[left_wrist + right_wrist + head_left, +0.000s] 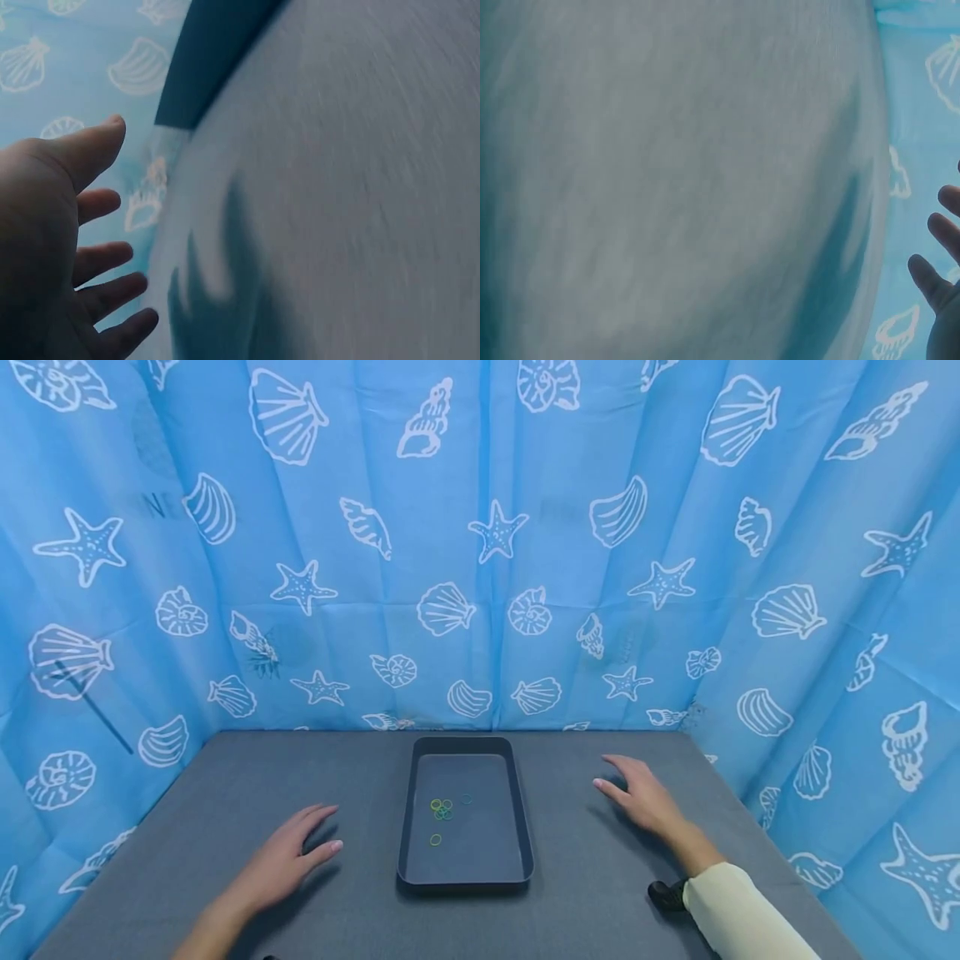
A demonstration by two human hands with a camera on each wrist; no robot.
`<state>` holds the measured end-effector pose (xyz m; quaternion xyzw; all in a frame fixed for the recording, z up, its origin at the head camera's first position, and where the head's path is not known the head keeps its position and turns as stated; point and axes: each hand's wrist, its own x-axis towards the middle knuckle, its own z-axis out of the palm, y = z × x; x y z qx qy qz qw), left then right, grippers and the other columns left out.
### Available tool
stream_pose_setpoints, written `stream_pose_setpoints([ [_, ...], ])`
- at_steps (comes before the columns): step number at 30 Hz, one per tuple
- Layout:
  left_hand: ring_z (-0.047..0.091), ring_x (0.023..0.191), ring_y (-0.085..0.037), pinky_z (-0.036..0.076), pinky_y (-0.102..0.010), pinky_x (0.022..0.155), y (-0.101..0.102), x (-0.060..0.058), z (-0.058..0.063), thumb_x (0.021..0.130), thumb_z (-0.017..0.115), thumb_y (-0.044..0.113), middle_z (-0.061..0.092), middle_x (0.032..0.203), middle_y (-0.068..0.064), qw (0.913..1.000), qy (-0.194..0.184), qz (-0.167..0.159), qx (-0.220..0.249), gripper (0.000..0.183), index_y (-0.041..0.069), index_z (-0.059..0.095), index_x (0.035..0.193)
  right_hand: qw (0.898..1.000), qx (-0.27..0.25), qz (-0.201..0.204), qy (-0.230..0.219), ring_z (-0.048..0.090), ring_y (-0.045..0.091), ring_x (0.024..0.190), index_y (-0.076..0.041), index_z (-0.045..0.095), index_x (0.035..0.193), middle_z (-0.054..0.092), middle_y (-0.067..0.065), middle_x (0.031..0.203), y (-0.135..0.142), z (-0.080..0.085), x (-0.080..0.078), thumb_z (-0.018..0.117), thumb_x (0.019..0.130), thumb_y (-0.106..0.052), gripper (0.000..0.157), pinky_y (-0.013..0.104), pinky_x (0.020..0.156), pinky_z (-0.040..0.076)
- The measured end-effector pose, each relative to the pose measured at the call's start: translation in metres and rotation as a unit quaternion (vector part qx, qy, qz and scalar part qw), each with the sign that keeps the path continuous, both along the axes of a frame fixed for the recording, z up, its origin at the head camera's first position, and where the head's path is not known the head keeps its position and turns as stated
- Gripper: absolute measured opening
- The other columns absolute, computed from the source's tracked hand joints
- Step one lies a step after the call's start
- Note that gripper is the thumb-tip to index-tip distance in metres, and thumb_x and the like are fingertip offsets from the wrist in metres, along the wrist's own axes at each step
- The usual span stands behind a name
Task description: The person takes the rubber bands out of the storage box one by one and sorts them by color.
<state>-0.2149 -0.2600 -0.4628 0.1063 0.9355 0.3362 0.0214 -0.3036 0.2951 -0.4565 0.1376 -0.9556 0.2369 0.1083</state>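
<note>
In the head view a dark rectangular tray (480,874) lies between my two hands. Several thin rings, yellow and green, rest on its floor; a yellow ring (436,840) lies apart near the front, and a teal ring (467,799) sits to the right of the cluster. My left hand (273,864) hovers left of the tray, fingers loosely spread and holding nothing. To the tray's right, my right hand (645,797) is also empty, thumb and fingers apart. Both wrist views show the spread fingers of the left hand (82,247) and right hand (941,277) above their shadows.
A grey cloth-covered table (337,918) carries the tray. Blue curtains (480,568) printed with white shells and starfish enclose its back and sides. A black device (666,896) shows at the right wrist, beside a pale sleeve (738,910).
</note>
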Motion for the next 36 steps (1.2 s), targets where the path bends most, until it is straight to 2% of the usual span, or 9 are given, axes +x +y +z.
stream_pose_setpoints([
  [6, 0.038, 0.134, -0.041, 0.03, -0.063, 0.103, 0.026, -0.006, 0.0, 0.094, 0.06, 0.046, 0.044, 0.145, -0.018, 0.9992, -0.005, 0.013, 0.038, 0.063, 0.011, 0.046, 0.144, 0.999, -0.031, 0.014, 0.019, 0.041, 0.044, 0.128, -0.001, 0.052, 0.137, 0.049, 0.024, 0.138, -0.018, 0.005, -0.006, 0.059, 0.097, -0.039, 0.056, 0.063, 0.102, 0.032],
  [12, 0.042, 0.131, -0.038, 0.033, -0.061, 0.103, 0.046, -0.013, 0.0, 0.095, 0.06, 0.042, 0.046, 0.144, -0.015, 0.9972, 0.009, 0.017, 0.073, 0.059, 0.011, 0.047, 0.144, 0.992, -0.124, 0.017, 0.024, 0.048, 0.041, 0.123, 0.001, 0.054, 0.134, 0.053, 0.024, 0.133, -0.037, 0.011, -0.009, 0.058, 0.098, -0.034, 0.05, 0.057, 0.098, 0.039],
  [16, 0.046, 0.129, -0.037, 0.036, -0.059, 0.101, 0.058, -0.017, 0.001, 0.094, 0.061, 0.044, 0.049, 0.143, -0.014, 0.9934, 0.014, 0.024, 0.112, 0.06, 0.012, 0.047, 0.143, 0.981, -0.194, 0.017, 0.014, 0.05, 0.038, 0.121, 0.002, 0.054, 0.131, 0.056, 0.023, 0.13, -0.05, 0.017, -0.009, 0.058, 0.099, -0.03, 0.046, 0.055, 0.097, 0.041],
  [22, 0.051, 0.123, -0.038, 0.042, -0.057, 0.097, 0.074, -0.019, 0.003, 0.094, 0.063, 0.038, 0.049, 0.142, -0.016, 0.9872, 0.025, 0.036, 0.153, 0.059, 0.013, 0.045, 0.144, 0.965, -0.262, 0.014, -0.02, 0.053, 0.036, 0.117, 0.005, 0.054, 0.13, 0.058, 0.024, 0.125, -0.071, 0.028, -0.009, 0.06, 0.098, -0.025, 0.044, 0.051, 0.095, 0.045],
  [28, 0.056, 0.116, -0.035, 0.047, -0.055, 0.09, 0.087, -0.02, -0.001, 0.094, 0.065, 0.032, 0.051, 0.138, -0.017, 0.9827, 0.023, 0.06, 0.174, 0.059, 0.014, 0.044, 0.146, 0.936, -0.342, 0.01, -0.083, 0.055, 0.035, 0.116, 0.005, 0.051, 0.133, 0.055, 0.024, 0.128, -0.092, 0.038, -0.011, 0.06, 0.098, -0.022, 0.044, 0.044, 0.091, 0.05],
  [31, 0.058, 0.113, -0.032, 0.049, -0.051, 0.088, 0.091, -0.022, -0.002, 0.094, 0.066, 0.029, 0.051, 0.138, -0.017, 0.9769, 0.01, 0.07, 0.202, 0.059, 0.015, 0.043, 0.146, 0.925, -0.365, 0.01, -0.105, 0.054, 0.036, 0.117, 0.005, 0.05, 0.133, 0.054, 0.025, 0.129, -0.103, 0.047, -0.008, 0.059, 0.099, -0.02, 0.044, 0.046, 0.093, 0.049],
  [36, 0.061, 0.107, -0.03, 0.053, -0.046, 0.083, 0.1, -0.026, -0.002, 0.094, 0.066, 0.022, 0.051, 0.137, -0.018, 0.9632, -0.008, 0.06, 0.262, 0.058, 0.013, 0.042, 0.146, 0.917, -0.379, 0.008, -0.123, 0.057, 0.036, 0.114, 0.004, 0.051, 0.133, 0.056, 0.024, 0.128, -0.117, 0.054, -0.011, 0.058, 0.099, -0.018, 0.041, 0.044, 0.09, 0.05],
])
